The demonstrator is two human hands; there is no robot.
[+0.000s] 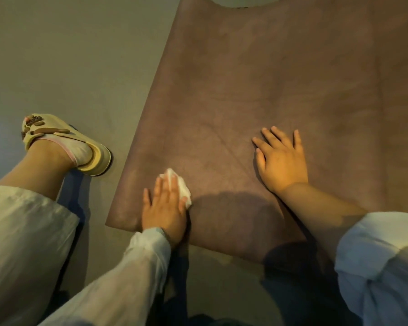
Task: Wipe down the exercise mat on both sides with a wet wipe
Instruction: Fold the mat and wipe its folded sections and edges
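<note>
1. Across the grey floor (68,55) lies a flat, dusty mauve-brown exercise mat (280,90), spread from the 12 o'clock edge of view down toward 6 o'clock, its near corner at about 8 o'clock.
2. Near that corner the left hand (164,208) lies palm down on the mat, fingers straight and close together, pressing a crumpled white wet wipe (180,188) against the surface. The wipe shows past the fingertips at 12 o'clock and beside the hand at 2 o'clock; the rest is hidden beneath the palm.
3. At 3 o'clock from the left hand, well apart from it, the right hand (280,161) rests flat on the mat with fingers spread and straight, holding nothing.
4. Both arms wear pale, thin sleeves (132,274); the right one is pushed up, leaving the forearm bare.
5. Off the mat, at 9 o'clock, a foot in a cream thick-soled sandal (64,142) with brown beads and a pale sock stands on the floor, just beside the mat's left edge.
6. A dark shadow falls on the mat between the two hands, toward 6 o'clock.
</note>
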